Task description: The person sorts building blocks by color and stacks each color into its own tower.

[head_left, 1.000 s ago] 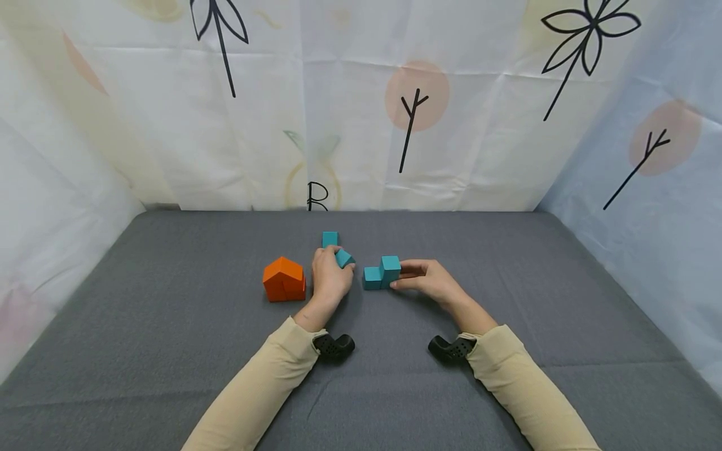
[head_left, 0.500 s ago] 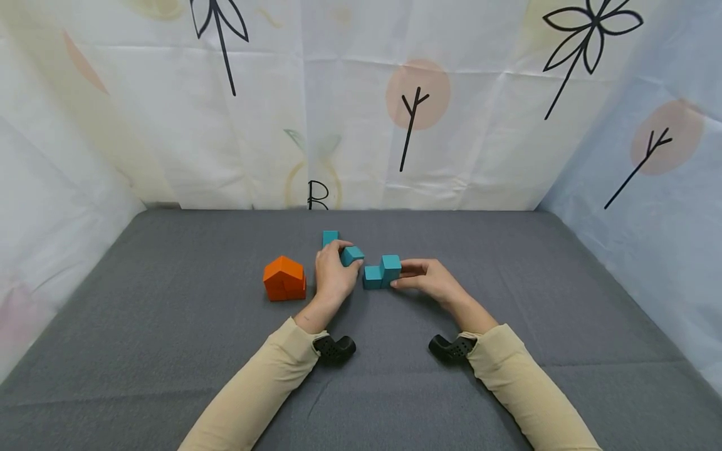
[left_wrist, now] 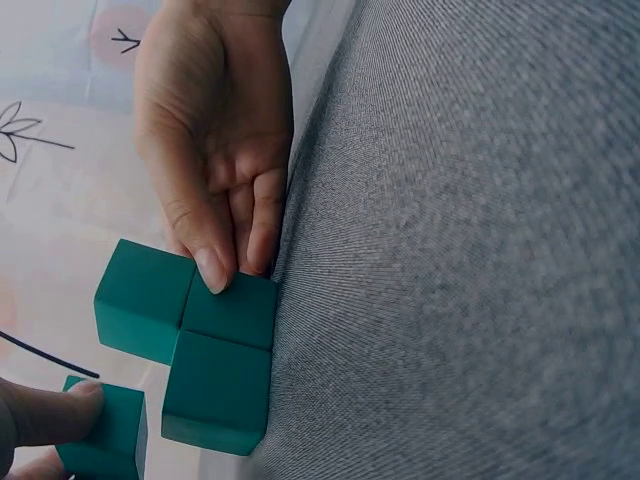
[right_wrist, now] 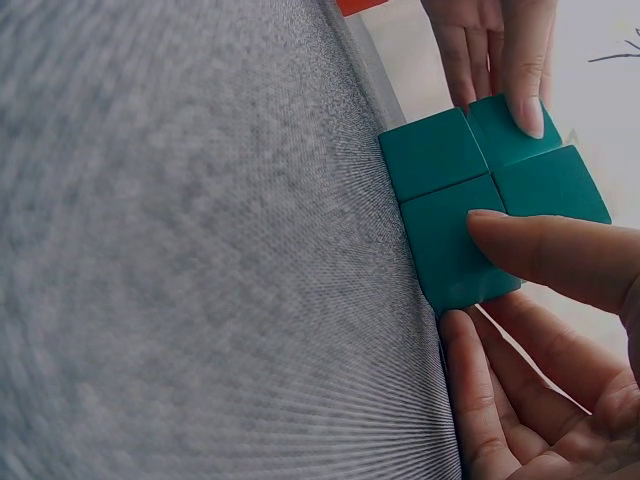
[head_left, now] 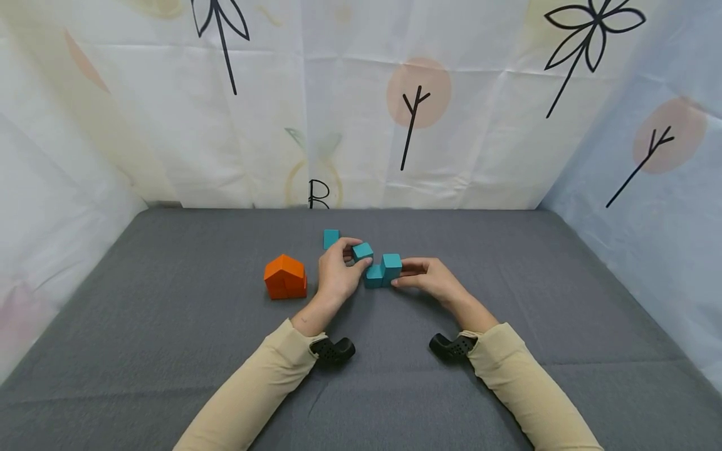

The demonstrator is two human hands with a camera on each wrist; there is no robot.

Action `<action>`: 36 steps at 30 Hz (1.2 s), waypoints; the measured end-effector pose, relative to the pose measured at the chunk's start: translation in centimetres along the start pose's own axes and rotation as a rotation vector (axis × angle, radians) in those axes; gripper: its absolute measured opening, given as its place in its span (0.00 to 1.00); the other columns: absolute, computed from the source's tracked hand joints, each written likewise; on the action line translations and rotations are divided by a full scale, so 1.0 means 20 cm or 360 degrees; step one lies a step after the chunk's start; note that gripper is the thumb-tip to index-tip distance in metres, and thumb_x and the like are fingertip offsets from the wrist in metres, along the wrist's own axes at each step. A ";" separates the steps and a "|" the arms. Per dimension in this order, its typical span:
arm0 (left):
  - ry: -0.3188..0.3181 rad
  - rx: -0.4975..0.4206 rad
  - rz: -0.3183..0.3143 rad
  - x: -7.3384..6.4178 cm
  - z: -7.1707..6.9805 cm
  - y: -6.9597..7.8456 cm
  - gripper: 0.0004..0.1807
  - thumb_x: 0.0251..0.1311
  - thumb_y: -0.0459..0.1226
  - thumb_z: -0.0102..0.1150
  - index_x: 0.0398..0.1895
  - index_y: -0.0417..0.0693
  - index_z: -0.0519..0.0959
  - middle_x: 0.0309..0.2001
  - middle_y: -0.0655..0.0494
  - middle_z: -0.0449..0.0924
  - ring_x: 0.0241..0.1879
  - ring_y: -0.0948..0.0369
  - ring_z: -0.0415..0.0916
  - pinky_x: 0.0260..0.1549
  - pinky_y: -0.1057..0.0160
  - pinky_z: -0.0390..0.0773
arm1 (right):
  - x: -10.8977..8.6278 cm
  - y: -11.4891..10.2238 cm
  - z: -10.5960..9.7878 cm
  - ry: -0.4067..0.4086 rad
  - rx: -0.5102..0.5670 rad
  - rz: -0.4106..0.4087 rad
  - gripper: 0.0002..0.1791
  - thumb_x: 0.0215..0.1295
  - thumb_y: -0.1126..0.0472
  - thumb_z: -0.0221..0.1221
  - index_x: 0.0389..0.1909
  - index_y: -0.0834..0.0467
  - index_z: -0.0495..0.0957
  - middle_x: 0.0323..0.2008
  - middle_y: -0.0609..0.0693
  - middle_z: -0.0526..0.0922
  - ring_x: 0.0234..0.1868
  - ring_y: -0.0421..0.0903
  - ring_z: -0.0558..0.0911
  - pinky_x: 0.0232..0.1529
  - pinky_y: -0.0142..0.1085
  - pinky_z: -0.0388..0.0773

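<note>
My left hand (head_left: 337, 274) pinches a teal cube (head_left: 363, 252) between thumb and fingers. It holds the cube raised, just left of the top cube (head_left: 392, 262) of a small teal stack. In the left wrist view, a gap separates this held cube (left_wrist: 118, 430) from the stack. Two lower cubes stand side by side, the left one (left_wrist: 218, 390) with nothing on it and the right one (left_wrist: 232, 308) under the top cube. My right hand (head_left: 431, 280) grips the stack from the right, its thumb on the lower right cube (right_wrist: 455, 245).
An orange house-shaped group of blocks (head_left: 284, 279) stands left of my left hand. Behind that hand is another teal block (head_left: 331, 238), partly covered by the fingers. Grey cloth (head_left: 169, 326) covers the table, and a patterned white curtain (head_left: 350, 113) hangs behind.
My left hand has carried the teal cube to the right, from near the rear teal block to beside the stack's top. My right hand has stayed at the stack.
</note>
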State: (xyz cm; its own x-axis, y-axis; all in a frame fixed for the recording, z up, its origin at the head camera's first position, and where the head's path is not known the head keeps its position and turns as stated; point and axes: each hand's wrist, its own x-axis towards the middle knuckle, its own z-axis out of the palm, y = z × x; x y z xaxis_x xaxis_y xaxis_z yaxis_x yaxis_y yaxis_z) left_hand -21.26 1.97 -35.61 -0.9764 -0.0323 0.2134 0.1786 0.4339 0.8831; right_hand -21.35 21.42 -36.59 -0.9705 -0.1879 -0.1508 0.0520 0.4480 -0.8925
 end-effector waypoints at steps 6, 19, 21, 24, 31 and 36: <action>-0.0126 -0.0010 0.0045 0.00 -0.01 0.01 0.19 0.55 0.33 0.68 0.51 0.43 0.80 0.50 0.44 0.80 0.51 0.49 0.78 0.52 0.55 0.79 | 0.00 0.00 0.00 -0.0009 -0.0002 -0.0009 0.28 0.58 0.63 0.66 0.60 0.65 0.74 0.54 0.63 0.80 0.56 0.56 0.79 0.60 0.49 0.73; -0.0355 0.0019 0.0074 -0.01 -0.04 0.02 0.18 0.54 0.32 0.68 0.50 0.42 0.80 0.49 0.44 0.81 0.51 0.49 0.79 0.52 0.55 0.79 | 0.00 0.00 0.00 -0.0020 -0.0008 -0.0021 0.28 0.58 0.63 0.65 0.60 0.66 0.73 0.55 0.63 0.79 0.57 0.57 0.78 0.60 0.49 0.73; -0.0373 0.0024 0.0074 -0.01 -0.03 0.03 0.18 0.54 0.32 0.68 0.50 0.41 0.80 0.49 0.44 0.81 0.51 0.49 0.79 0.52 0.55 0.79 | 0.00 0.00 0.00 -0.0020 -0.0003 -0.0024 0.28 0.58 0.63 0.65 0.60 0.66 0.73 0.55 0.63 0.79 0.57 0.57 0.78 0.60 0.49 0.73; -0.0390 0.0029 0.0072 -0.01 -0.03 0.03 0.19 0.55 0.32 0.67 0.51 0.41 0.80 0.49 0.44 0.81 0.51 0.49 0.79 0.52 0.55 0.79 | 0.00 0.00 0.00 -0.0020 0.0002 -0.0024 0.28 0.58 0.63 0.65 0.60 0.66 0.73 0.55 0.63 0.79 0.57 0.57 0.78 0.60 0.49 0.73; -0.0410 0.0047 0.0041 -0.01 -0.02 0.03 0.19 0.56 0.33 0.67 0.52 0.43 0.79 0.50 0.44 0.81 0.52 0.50 0.79 0.52 0.54 0.79 | 0.00 0.00 0.00 -0.0019 0.0004 -0.0026 0.29 0.58 0.63 0.66 0.61 0.66 0.73 0.55 0.63 0.79 0.56 0.57 0.78 0.60 0.49 0.73; -0.0407 0.0060 0.0042 -0.01 -0.02 0.03 0.19 0.56 0.33 0.67 0.52 0.43 0.79 0.50 0.44 0.80 0.52 0.50 0.78 0.52 0.54 0.79 | 0.00 0.01 0.00 -0.0022 0.0004 -0.0030 0.28 0.58 0.62 0.66 0.60 0.66 0.73 0.55 0.63 0.79 0.56 0.57 0.79 0.60 0.49 0.73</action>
State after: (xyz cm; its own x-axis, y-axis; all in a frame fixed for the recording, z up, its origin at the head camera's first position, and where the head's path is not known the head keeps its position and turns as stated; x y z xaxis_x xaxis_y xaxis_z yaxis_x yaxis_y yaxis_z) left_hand -20.92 1.83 -34.84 -0.9713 0.2059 0.1191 0.2042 0.4651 0.8614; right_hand -21.44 21.54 -36.69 -0.9679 -0.2085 -0.1402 0.0346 0.4421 -0.8963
